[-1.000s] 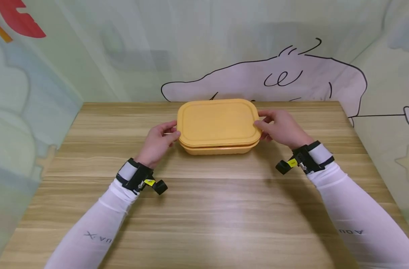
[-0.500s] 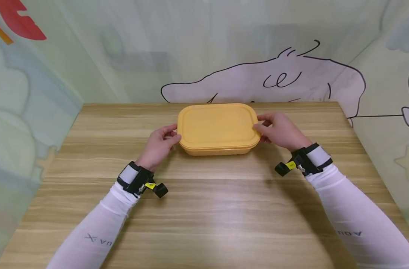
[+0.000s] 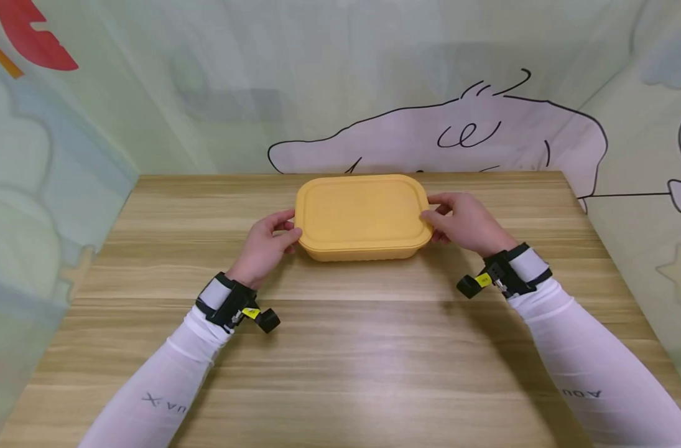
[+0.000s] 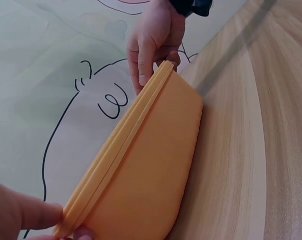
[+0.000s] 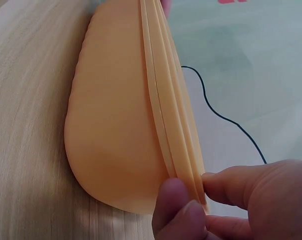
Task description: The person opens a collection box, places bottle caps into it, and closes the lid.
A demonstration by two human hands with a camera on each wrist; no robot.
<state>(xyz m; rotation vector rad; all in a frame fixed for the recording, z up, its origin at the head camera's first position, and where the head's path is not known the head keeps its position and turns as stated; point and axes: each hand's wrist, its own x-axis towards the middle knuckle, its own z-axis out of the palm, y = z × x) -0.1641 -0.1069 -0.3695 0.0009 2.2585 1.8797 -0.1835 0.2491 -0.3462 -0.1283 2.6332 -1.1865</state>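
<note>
A yellow rectangular food container stands on the wooden table with its matching lid lying level on top. My left hand pinches the lid's left edge, thumb above and fingertips below the rim. At the opposite end my right hand grips the edge in the same way. In the right wrist view, the thumb presses the lid's face while curled fingers sit under the rim. Only a thin seam shows between lid and container in the left wrist view. The inside of the container is hidden.
The wooden table stretches toward the front and to both sides. Close behind the container, the table meets a wall covering printed with cartoon figures. Each wrist wears a strapped black camera.
Both hands have lowered the lid a little. The dark gap along its front edge has closed to a thin seam, and the container has stayed in place.
</note>
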